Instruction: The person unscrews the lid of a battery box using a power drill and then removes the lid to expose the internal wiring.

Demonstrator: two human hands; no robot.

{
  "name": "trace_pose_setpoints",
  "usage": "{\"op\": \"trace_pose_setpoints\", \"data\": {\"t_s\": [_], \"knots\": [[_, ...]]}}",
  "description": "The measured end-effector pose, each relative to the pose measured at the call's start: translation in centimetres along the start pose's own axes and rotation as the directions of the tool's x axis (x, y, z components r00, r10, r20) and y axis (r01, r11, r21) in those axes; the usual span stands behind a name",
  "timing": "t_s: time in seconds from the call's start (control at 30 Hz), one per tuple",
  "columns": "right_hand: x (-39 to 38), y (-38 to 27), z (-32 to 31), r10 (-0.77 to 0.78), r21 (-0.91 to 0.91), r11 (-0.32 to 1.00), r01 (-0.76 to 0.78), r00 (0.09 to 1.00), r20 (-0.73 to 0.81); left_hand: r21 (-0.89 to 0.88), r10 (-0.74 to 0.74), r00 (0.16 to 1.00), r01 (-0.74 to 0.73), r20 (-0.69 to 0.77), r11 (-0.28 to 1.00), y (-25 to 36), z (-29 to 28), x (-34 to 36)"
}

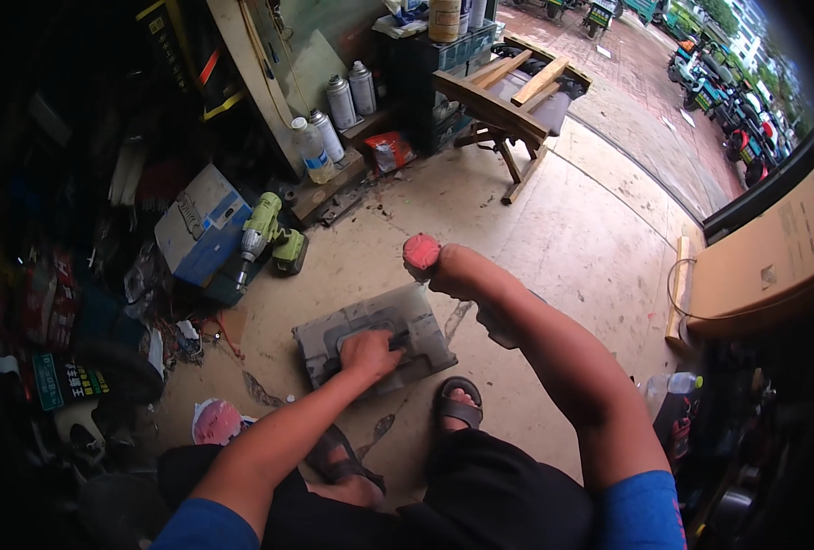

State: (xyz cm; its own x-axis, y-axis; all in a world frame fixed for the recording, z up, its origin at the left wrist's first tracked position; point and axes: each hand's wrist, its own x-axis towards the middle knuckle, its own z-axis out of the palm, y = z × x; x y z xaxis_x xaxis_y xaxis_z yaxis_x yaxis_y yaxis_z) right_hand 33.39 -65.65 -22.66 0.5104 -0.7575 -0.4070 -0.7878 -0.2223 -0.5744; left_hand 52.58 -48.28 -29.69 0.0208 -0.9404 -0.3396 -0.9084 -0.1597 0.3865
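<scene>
Left hand (366, 354) looks curled on the handle (398, 341) of a gray plastic tool case (422, 328) on the floor (599, 293); right hand (448, 268) is wrapped around a red-ended power tool (421, 251). Case is probably stiff, tool kinda hefty, so I'd carry each by its grip.

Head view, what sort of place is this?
Probably a small repair workshop, judging by the green cordless drill, the spray cans and the grey toolbox-like case.
</scene>
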Motion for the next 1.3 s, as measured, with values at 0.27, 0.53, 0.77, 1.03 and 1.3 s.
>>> {"op": "trace_pose_setpoints", "data": {"t_s": [0.27, 0.53, 0.77, 1.03, 1.3], "knots": [[2.2, 1.3, 0.2, 0.149, -0.052, 0.988, -0.143, 0.978, 0.148, 0.009, -0.038, 0.989, 0.038, 0.140, 0.999, 1.1, -1.3, 0.6], [2.0, 0.5, -0.2, 0.078, -0.164, 0.985, -0.059, 0.991, 0.111, 0.095, -0.022, 0.998, 0.016, 0.058, 0.995, 1.4, -1.0, 0.0], [2.0, 0.7, 0.5, -0.012, -0.263, 0.965, 0.022, 0.999, 0.040, 0.117, -0.038, 0.999, 0.034, 0.033, 0.992, 2.0, -0.8, -0.3], [-0.5, -0.9, -1.5, 0.120, -0.082, 0.990, -0.117, 0.992, 0.044, 0.080, -0.048, 0.998, 0.045, 0.034, 0.996, 1.5, -0.8, -0.2], [0.5, -0.2, -0.5, 0.036, -0.214, 0.976, -0.035, 0.999, 0.000, 0.078, -0.060, 0.997, 0.055, 0.055, 0.995, 2.1, -1.3, -0.2]]}}
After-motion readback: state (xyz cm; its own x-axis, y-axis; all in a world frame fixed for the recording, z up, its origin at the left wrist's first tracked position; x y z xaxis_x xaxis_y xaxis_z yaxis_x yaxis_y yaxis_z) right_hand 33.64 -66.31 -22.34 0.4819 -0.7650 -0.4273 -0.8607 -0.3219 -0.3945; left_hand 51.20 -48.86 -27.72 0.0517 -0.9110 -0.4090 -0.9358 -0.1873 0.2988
